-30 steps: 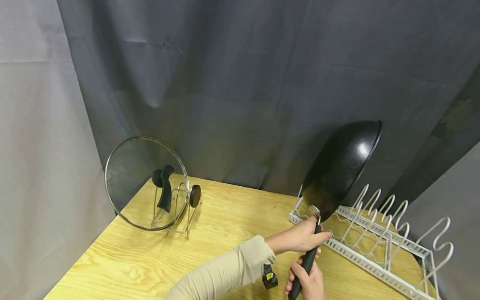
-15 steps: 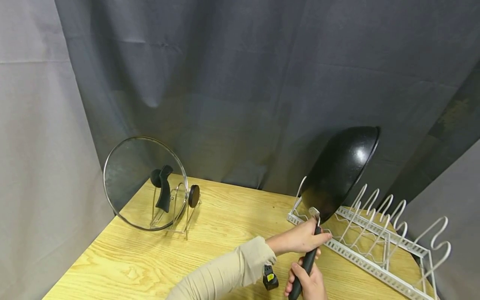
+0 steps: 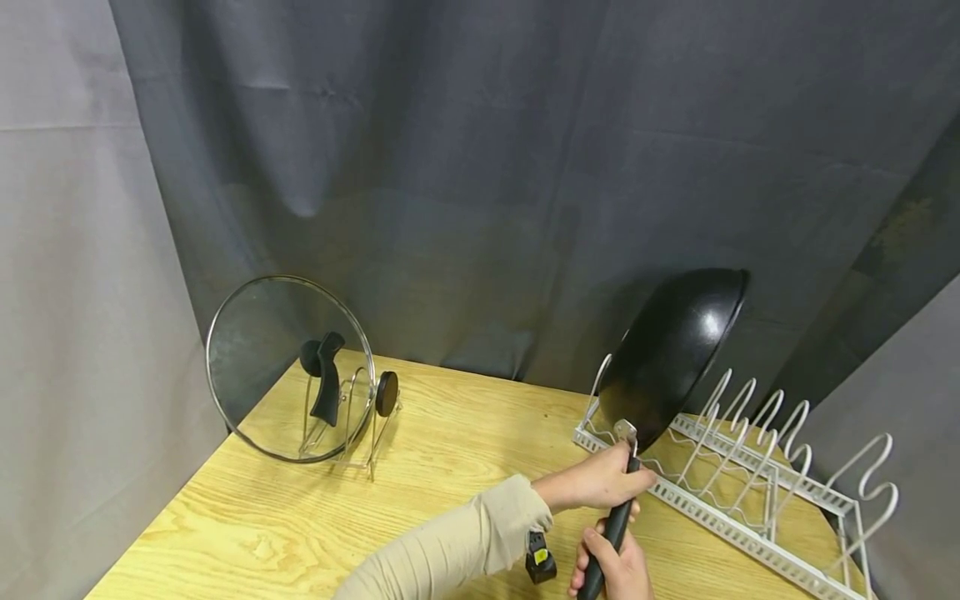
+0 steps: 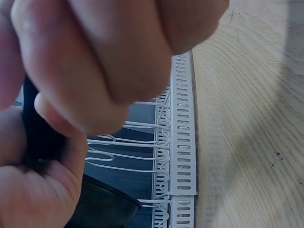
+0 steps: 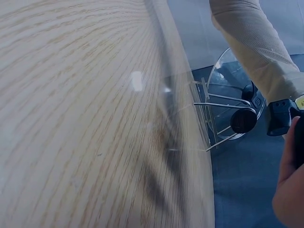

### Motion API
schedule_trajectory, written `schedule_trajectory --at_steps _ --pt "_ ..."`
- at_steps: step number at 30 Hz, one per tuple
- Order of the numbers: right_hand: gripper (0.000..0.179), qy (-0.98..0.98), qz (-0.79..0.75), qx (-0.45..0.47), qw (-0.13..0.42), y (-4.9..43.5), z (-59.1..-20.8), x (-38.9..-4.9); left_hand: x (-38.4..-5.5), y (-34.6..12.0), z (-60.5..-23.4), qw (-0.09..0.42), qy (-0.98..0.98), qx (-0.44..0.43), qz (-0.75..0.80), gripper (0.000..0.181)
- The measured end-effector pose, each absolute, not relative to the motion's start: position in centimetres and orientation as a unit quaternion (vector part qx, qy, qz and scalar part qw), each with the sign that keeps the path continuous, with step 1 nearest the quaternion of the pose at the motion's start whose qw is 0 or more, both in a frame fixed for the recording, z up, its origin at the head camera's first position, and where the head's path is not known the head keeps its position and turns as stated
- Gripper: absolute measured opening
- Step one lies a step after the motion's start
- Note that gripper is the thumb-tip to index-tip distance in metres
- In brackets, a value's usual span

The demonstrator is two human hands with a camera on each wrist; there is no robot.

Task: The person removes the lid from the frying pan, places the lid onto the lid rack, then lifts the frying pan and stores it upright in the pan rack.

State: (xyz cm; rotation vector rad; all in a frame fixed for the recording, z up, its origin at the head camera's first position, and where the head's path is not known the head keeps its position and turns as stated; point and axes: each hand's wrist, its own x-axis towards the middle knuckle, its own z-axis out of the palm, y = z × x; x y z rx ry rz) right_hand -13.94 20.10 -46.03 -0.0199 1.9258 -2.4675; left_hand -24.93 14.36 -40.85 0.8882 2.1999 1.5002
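Observation:
A black wok [image 3: 667, 350] leans on edge, tilted to the right, over the far left end of a white wire pan rack [image 3: 720, 523]. Its long black handle [image 3: 617, 527] slopes down toward me. My left hand [image 3: 596, 482] grips the top of that handle, close to the metal joint. Just below, my right hand [image 3: 618, 568] holds the lower handle, thumb along it. Seen from the left wrist, curled fingers [image 4: 71, 61] wrap the dark handle, with part of the wok [image 4: 107, 204] under them. The right wrist view catches only a sliver of a hand [image 5: 289, 190] at its edge.
On the left of the wooden table [image 3: 465, 425], a glass lid with a black knob handle [image 3: 327, 383] stands upright in a small wire stand with a black disc [image 3: 387, 393]. Several white wire dividers [image 3: 757, 450] rise from the rack's right part. A dark curtain [image 3: 465, 208] hangs behind.
The wok's upper rim has sunk and shifted slightly left, lower over the rack. Both hands keep their hold on the handle and have barely moved.

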Motion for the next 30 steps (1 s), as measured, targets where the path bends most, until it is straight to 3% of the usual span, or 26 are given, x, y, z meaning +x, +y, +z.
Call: schedule_trajectory --at_steps 14,30 --pt "0.02 0.61 -0.789 0.042 0.058 20.3 -45.9 -14.1 -25.4 14.4 -42.2 0.194 0.758 0.292 0.55 0.039" --pt "0.02 0.613 -0.782 0.093 0.065 20.4 -45.8 -14.6 -25.9 14.9 -42.8 0.217 0.733 0.289 0.577 0.039"
